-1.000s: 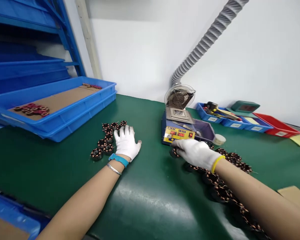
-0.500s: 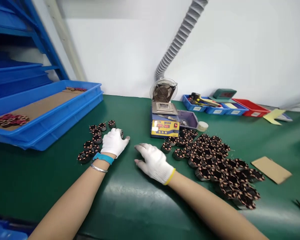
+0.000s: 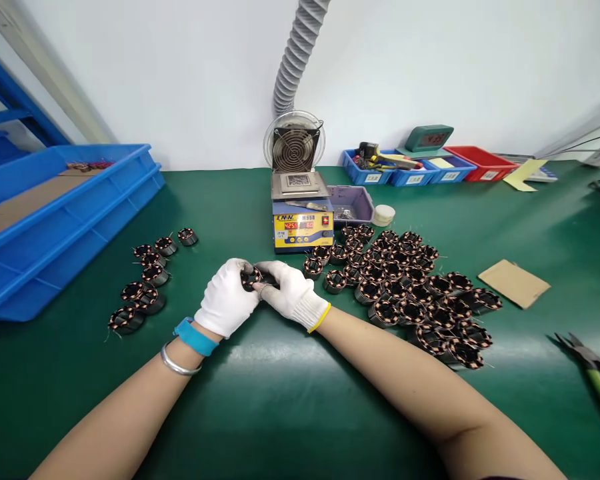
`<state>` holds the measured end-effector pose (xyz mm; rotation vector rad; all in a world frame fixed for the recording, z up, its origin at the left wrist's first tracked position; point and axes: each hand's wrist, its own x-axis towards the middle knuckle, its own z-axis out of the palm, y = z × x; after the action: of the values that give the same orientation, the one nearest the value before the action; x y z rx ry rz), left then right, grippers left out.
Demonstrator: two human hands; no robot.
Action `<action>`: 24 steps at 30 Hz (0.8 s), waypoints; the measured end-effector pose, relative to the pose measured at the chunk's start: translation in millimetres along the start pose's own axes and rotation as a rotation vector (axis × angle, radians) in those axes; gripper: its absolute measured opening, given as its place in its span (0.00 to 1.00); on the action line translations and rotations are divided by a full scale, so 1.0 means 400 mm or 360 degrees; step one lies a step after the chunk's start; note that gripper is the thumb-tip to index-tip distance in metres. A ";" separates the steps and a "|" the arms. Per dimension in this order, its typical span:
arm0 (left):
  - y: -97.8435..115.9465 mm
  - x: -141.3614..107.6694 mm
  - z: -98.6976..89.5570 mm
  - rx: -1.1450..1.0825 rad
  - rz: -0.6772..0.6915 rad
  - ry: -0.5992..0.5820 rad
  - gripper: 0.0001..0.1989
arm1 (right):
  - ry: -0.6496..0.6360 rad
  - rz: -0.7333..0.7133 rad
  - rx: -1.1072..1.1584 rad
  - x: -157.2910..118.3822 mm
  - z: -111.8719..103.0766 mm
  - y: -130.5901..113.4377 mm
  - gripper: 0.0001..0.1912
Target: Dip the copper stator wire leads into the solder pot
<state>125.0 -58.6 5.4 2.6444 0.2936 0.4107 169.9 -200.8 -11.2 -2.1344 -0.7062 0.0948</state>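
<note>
Between both gloved hands, over the middle of the green mat, is one motor stator (image 3: 251, 279), a black ring with copper windings. My left hand (image 3: 229, 297), with a blue band and a silver bangle at the wrist, is closed around its left side. From the right, my right hand (image 3: 289, 288) grips it with thumb and fingers, which hide part of the ring. Several like stators (image 3: 154, 274) stand in a loose group to the left. A larger cluster of stators (image 3: 397, 287) covers the mat to the right.
Behind the hands stands a blue and yellow solder pot (image 3: 303, 227) with a fan and hose. A purple bin (image 3: 353, 203) and a white round tin (image 3: 383, 215) sit beside it. Blue trays (image 3: 80, 220) are at left; pliers (image 3: 587, 357) and cardboard (image 3: 514, 283) lie right.
My left hand has moved right, away from the left group, bringing a stator to the middle. My right hand, empty before, has met it and closed on the same stator. The view has shifted too.
</note>
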 end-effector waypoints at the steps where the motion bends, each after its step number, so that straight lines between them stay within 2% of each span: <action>1: 0.005 -0.005 0.000 -0.0010 0.0013 0.0016 0.14 | -0.0008 -0.0073 -0.0062 0.000 -0.002 0.000 0.20; 4: 0.008 -0.013 -0.003 -0.0043 0.0024 0.0007 0.17 | -0.0053 -0.0257 -0.0310 0.001 -0.014 0.004 0.18; 6: 0.003 -0.014 -0.006 -0.0055 0.0065 -0.0003 0.19 | -0.0056 -0.0276 -0.0348 0.005 -0.022 0.009 0.17; 10: -0.009 -0.015 -0.008 -0.0058 0.0228 0.0063 0.23 | 0.0072 0.0009 0.0159 0.014 -0.022 0.023 0.16; 12: -0.011 -0.019 -0.007 -0.0062 0.0319 0.0105 0.26 | 0.0071 0.0110 0.0335 0.012 -0.017 0.023 0.16; 15: -0.007 -0.026 -0.005 -0.0061 0.0375 0.0122 0.31 | -0.0017 0.0111 0.0396 0.003 -0.004 0.011 0.18; 19: -0.002 -0.025 0.002 -0.0123 0.0269 0.0060 0.26 | 0.0017 0.0112 0.0651 -0.006 0.022 -0.011 0.19; 21: -0.006 -0.018 0.011 -0.0248 0.0236 -0.0052 0.25 | 0.0121 0.0175 0.0604 -0.008 0.031 -0.014 0.20; 24: -0.016 -0.006 0.023 -0.0391 0.0218 -0.0163 0.28 | 0.0264 0.0162 0.0286 -0.009 0.032 -0.009 0.23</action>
<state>124.8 -57.2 -5.8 2.4406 0.0270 0.3299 161.2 -191.9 -17.2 -1.9787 -0.4743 0.0336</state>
